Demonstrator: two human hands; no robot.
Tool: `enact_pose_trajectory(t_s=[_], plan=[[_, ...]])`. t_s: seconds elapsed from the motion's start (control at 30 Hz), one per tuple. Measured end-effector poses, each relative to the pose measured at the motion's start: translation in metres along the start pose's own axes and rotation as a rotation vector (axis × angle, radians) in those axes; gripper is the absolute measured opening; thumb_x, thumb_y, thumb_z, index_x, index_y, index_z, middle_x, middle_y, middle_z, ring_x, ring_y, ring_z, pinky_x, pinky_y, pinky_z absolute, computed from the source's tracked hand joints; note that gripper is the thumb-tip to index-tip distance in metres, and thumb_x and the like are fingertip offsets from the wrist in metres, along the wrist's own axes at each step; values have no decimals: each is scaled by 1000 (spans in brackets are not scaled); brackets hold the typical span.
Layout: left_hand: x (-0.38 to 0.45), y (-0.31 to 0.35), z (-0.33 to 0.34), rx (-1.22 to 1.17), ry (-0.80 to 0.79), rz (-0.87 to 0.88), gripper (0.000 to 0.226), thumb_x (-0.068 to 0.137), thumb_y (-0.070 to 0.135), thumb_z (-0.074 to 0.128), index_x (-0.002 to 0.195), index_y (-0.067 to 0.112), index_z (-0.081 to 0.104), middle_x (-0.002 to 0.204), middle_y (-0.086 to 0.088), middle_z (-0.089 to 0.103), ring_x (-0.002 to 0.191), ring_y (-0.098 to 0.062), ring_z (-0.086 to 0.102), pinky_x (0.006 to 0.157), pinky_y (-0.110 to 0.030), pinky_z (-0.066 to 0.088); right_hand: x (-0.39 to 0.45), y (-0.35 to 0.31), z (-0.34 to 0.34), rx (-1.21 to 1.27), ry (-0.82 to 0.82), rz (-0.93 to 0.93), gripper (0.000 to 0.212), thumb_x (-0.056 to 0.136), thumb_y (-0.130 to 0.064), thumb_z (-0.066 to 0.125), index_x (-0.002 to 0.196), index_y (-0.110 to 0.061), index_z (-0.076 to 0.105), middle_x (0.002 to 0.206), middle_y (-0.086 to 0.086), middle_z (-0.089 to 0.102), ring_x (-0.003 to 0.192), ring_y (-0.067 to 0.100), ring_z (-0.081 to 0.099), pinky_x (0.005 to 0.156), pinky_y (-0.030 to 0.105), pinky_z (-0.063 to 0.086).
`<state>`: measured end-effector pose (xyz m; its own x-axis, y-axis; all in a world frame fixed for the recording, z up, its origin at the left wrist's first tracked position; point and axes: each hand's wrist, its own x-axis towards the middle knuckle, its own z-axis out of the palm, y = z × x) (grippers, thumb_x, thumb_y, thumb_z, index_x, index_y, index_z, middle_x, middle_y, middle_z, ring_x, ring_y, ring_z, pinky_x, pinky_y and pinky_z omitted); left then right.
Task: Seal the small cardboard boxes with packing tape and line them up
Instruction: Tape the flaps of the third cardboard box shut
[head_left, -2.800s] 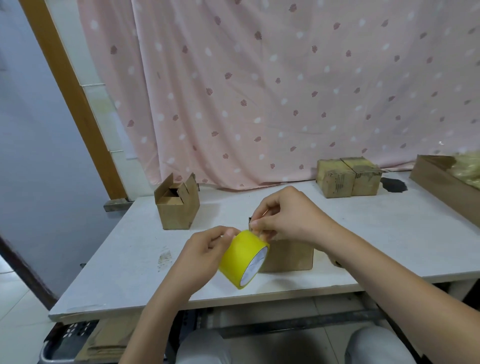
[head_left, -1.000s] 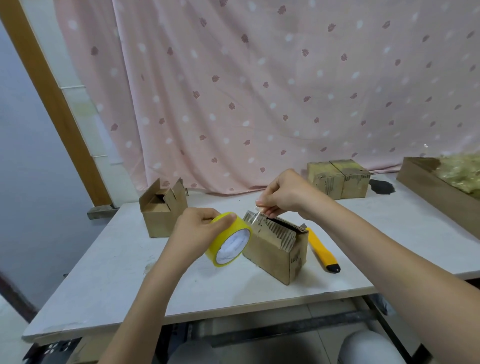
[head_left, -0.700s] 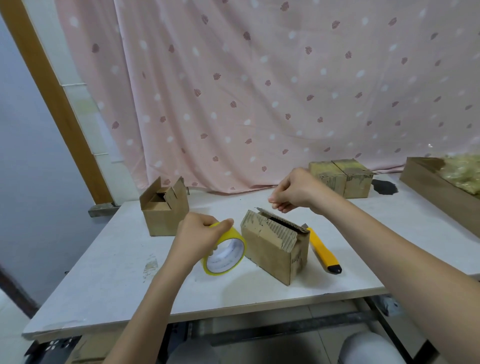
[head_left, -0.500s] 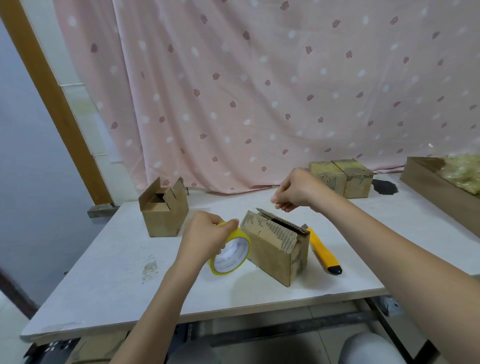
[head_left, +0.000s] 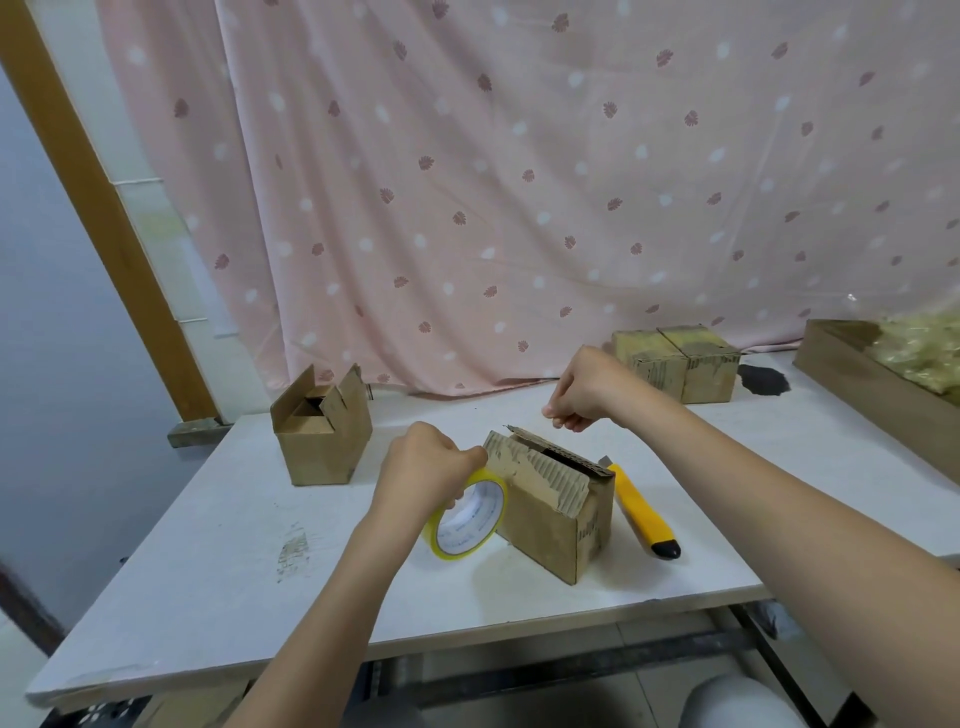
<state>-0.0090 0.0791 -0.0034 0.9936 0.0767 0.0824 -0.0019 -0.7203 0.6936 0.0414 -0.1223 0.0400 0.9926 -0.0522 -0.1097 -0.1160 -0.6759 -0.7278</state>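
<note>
A small cardboard box (head_left: 550, 512) with torn top flaps sits near the table's front edge, its top slightly ajar. My left hand (head_left: 423, 470) grips a yellow tape roll (head_left: 467, 519) held against the box's left side. My right hand (head_left: 579, 389) hovers above the box's far end with fingers pinched together; whether a clear tape end is between them cannot be made out. An open box (head_left: 322, 431) with raised flaps stands at the back left. Two closed boxes (head_left: 680, 364) sit side by side at the back right.
A yellow utility knife (head_left: 641, 512) lies on the white table (head_left: 218, 545) just right of the near box. A long cardboard tray (head_left: 878, 384) with yellowish filling runs along the right edge. A dark patch (head_left: 763, 379) marks the table near the two closed boxes. A pink curtain hangs behind.
My left hand brought the tape roll down from mid-air to the box's left side. My right hand rose from the roll to above the box's far end. The box turned at an angle.
</note>
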Motion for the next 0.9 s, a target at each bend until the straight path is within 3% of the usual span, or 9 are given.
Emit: enact_pose_trajectory(t_s=[0.3,0.47,0.57,0.73,0.9], plan=[[3,-9,11,51,-91,-65,42,80,27,67,47,12,44,39,-2,55,33,-15,48,50,-22,40,8,15,19,-45,12,39,18,83,-9,78,89,7,75,79,16,75,71,28,71,77,41,61],[5,-10,18,54,-114,-72,42,79,31,69,51,11,47,40,-2,56,34,-15,50,51,-23,41,11,16,23,-274,83,-7,16,80,-19,80,89,-6,79,82,7,76,79,21,73,79,37,61],[6,-10,18,76,-118,-81,42,80,33,69,52,11,47,41,-2,57,35,-16,52,50,-22,40,10,15,28,-339,109,-26,27,76,-25,84,95,-7,77,87,7,75,87,22,70,79,35,59],[7,-14,19,72,-127,-92,44,81,37,69,54,12,45,41,-1,56,33,-14,50,51,-22,41,8,24,29,-232,68,27,25,83,-26,79,97,-6,77,93,12,74,90,28,70,81,39,59],[7,-14,23,76,-119,-84,41,81,35,67,56,12,43,44,-3,57,34,-16,51,52,-23,42,6,38,33,-161,110,4,22,88,-29,73,96,-10,79,99,6,75,92,22,67,72,28,51]])
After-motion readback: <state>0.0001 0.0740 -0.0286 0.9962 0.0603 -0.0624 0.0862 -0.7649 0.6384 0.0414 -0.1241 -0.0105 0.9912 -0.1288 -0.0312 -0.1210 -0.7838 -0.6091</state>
